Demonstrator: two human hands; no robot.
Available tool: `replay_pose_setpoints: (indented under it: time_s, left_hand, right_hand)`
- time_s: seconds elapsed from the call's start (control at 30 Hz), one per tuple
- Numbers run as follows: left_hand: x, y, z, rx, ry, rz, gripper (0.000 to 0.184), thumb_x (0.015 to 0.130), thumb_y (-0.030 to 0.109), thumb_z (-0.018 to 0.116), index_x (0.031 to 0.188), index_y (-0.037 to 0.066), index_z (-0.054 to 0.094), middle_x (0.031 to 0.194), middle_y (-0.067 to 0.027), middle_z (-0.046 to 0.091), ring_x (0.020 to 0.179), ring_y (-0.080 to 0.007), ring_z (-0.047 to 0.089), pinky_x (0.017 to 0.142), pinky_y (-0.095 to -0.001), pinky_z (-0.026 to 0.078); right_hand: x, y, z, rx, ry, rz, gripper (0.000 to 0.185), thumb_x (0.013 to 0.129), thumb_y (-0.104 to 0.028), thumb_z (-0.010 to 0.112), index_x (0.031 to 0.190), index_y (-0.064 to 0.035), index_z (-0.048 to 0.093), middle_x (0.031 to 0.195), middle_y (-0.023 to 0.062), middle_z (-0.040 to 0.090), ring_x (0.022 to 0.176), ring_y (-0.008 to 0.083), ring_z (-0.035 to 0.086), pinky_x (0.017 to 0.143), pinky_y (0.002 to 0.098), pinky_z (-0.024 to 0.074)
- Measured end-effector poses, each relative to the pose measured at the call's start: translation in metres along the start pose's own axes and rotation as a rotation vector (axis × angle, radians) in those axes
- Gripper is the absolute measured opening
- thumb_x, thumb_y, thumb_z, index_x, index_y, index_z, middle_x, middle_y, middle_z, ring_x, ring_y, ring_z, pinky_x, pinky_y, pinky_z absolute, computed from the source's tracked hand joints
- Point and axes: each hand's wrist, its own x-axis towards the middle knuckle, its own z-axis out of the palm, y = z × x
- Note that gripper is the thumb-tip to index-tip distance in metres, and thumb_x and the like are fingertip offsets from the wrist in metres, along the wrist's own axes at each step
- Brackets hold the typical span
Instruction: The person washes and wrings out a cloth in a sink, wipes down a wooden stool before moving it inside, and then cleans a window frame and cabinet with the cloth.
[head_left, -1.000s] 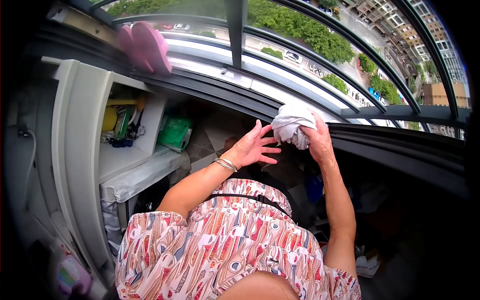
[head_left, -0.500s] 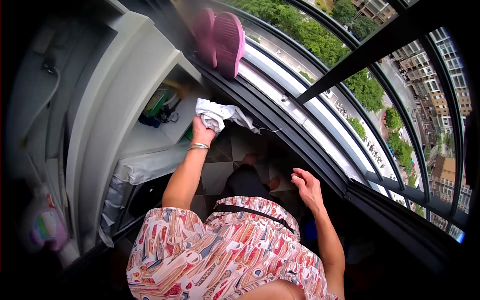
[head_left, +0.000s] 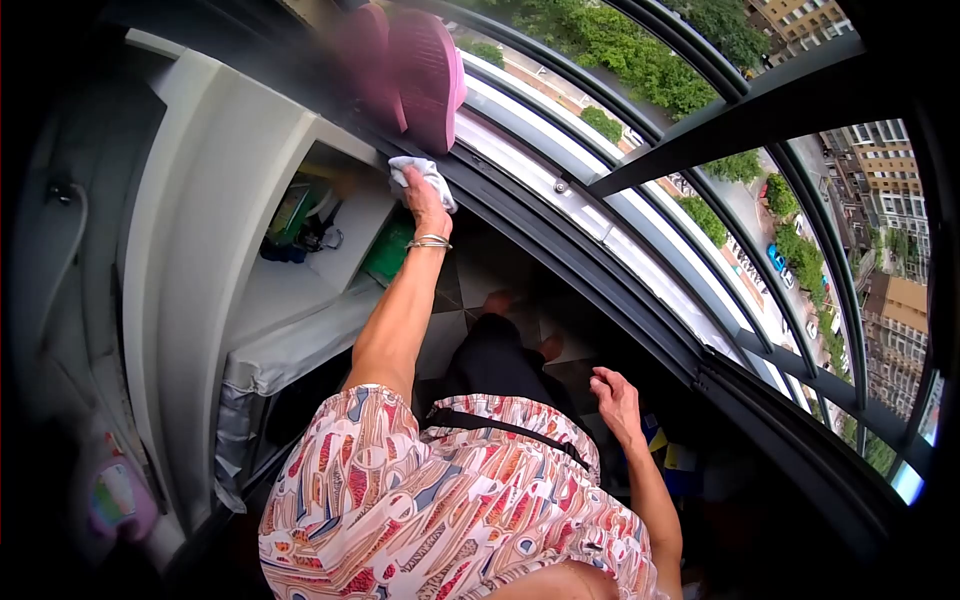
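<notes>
My left hand (head_left: 427,205) is closed on a bunched white cloth (head_left: 437,183), pressed against the dark window frame (head_left: 490,195) just below a pair of pink slippers (head_left: 425,85). Two metal bangles circle my left wrist. The cloth hides part of the frame, and some of my left fingers are hidden too. My right hand (head_left: 617,405) hangs at the right side of my body, its fingers loosely bent and apart, holding nothing that shows.
A pale cabinet (head_left: 215,130) with an open compartment stands at the left, a green package (head_left: 388,250) beside it. Dark window bars (head_left: 740,115) curve across the upper right. Tiled floor (head_left: 470,275) shows below the frame. A pink bottle (head_left: 122,500) is at the lower left.
The cloth passed from my right hand to my left, which then carried it up to the frame under the slippers. My right hand lowered to my right side. The view has turned.
</notes>
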Motion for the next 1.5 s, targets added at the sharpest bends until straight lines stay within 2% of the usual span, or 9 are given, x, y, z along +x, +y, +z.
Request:
replay_pose_setpoints:
  time_s: [0.2,0.33,0.5,0.57,0.63,0.83,1.03,1.37,1.5]
  left_hand:
    - [-0.017,0.009,-0.03,-0.207,0.045,-0.24,0.028,0.092,0.025,0.051,0.108,0.003,0.055,0.097,-0.0046,0.06,0.085,-0.0167,0.06,0.071,-0.0278,0.049]
    - [-0.007,0.084,-0.057,-0.519,-0.268,-0.181,0.041,0.096,0.034,0.029,0.108,0.005,0.056,0.102,-0.0091,0.06,0.097,-0.0255,0.057,0.088,-0.0429,0.045]
    - [-0.017,0.162,-0.043,-0.733,-0.353,0.029,0.037,0.089,0.02,0.033,0.109,-0.002,0.054,0.108,-0.0158,0.057,0.102,-0.0316,0.054,0.093,-0.0445,0.042]
    - [0.009,0.151,-0.05,-0.767,-0.696,0.058,0.033,0.091,0.017,0.035,0.109,-0.002,0.053,0.105,-0.0145,0.057,0.098,-0.0286,0.056,0.089,-0.0412,0.046]
    - [0.017,0.146,-0.026,-0.595,-0.203,0.08,0.022,0.091,0.014,0.042,0.104,0.001,0.055,0.101,-0.0116,0.057,0.089,-0.023,0.059,0.078,-0.0341,0.051]
    - [0.001,0.142,-0.004,-0.365,0.034,0.495,0.036,0.079,0.004,0.065,0.111,-0.001,0.051,0.11,-0.0103,0.055,0.1,-0.0199,0.055,0.082,-0.0302,0.047]
    - [0.022,0.135,-0.017,0.469,0.247,0.614,0.058,0.081,0.027,0.063,0.12,-0.008,0.039,0.12,-0.0212,0.049,0.109,-0.03,0.05,0.091,-0.0385,0.04]
    - [0.075,0.057,-0.055,0.724,0.07,0.461,0.061,0.077,0.029,0.062,0.118,-0.01,0.039,0.115,-0.0289,0.049,0.109,-0.0392,0.048,0.094,-0.041,0.037]
    - [0.092,0.043,-0.072,0.817,-0.108,0.422,0.046,0.076,0.026,0.066,0.109,-0.004,0.054,0.106,-0.0202,0.06,0.101,-0.0338,0.057,0.087,-0.0377,0.043]
  right_hand:
    - [0.027,-0.031,-0.005,-0.009,-0.039,-0.102,0.025,0.083,-0.011,0.054,0.104,0.0019,0.061,0.094,0.0183,0.064,0.088,0.0283,0.063,0.079,0.0324,0.0482]
    - [0.052,-0.051,0.002,0.003,-0.062,-0.242,0.024,0.084,-0.011,0.055,0.103,0.0022,0.061,0.092,0.0186,0.063,0.086,0.0298,0.063,0.077,0.0331,0.0481]
    - [0.056,-0.072,0.011,0.0,-0.096,-0.307,0.023,0.084,-0.011,0.055,0.102,0.002,0.061,0.091,0.0186,0.063,0.085,0.0308,0.062,0.076,0.0335,0.0478]
    - [0.054,-0.069,0.014,0.0,-0.104,-0.321,0.023,0.084,-0.011,0.055,0.102,0.0021,0.061,0.092,0.0188,0.063,0.085,0.0311,0.062,0.076,0.0335,0.0478]
    - [0.053,-0.061,0.018,-0.001,-0.094,-0.316,0.023,0.084,-0.011,0.055,0.102,0.0021,0.061,0.093,0.0193,0.063,0.086,0.0316,0.062,0.076,0.0333,0.0479]
    - [0.049,-0.055,0.026,-0.02,-0.108,-0.242,0.024,0.083,-0.01,0.055,0.102,0.0026,0.061,0.094,0.0198,0.063,0.084,0.0313,0.063,0.076,0.0328,0.0484]
    - [0.053,-0.062,0.032,0.003,-0.137,-0.243,0.022,0.083,-0.009,0.055,0.101,0.0027,0.061,0.089,0.019,0.062,0.08,0.0291,0.063,0.072,0.0327,0.0482]
    - [0.065,-0.068,0.046,0.02,-0.175,-0.247,0.022,0.082,-0.009,0.056,0.1,0.0024,0.061,0.089,0.019,0.062,0.082,0.0324,0.062,0.073,0.0344,0.0481]
    - [0.072,-0.071,0.054,-0.011,-0.214,-0.192,0.022,0.083,-0.009,0.055,0.1,0.0021,0.061,0.09,0.0191,0.062,0.083,0.0323,0.062,0.074,0.034,0.0483]
